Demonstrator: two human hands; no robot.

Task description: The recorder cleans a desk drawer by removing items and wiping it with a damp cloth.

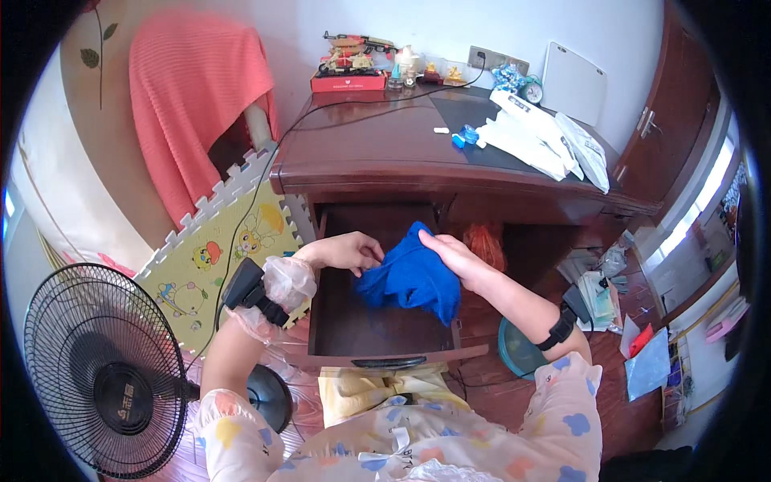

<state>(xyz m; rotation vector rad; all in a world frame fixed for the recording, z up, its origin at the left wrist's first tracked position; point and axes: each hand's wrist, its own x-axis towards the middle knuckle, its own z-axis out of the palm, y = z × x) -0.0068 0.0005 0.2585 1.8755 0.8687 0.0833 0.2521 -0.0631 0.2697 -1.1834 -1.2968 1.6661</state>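
Note:
A blue cloth, bunched and hanging in folds, is held over the pulled-out wooden drawer. My right hand grips its upper right edge, thumb on top. My left hand pinches the cloth at its left side with bent fingers. The cloth hides part of the drawer's inside; the bare part that shows is dark brown. A scrunched translucent cuff sits around my left wrist.
The desk top bears white plastic bags, small blue and white pieces, a black cable and a red box with toys. A black fan stands at left. A teal basin and papers lie on the floor at right.

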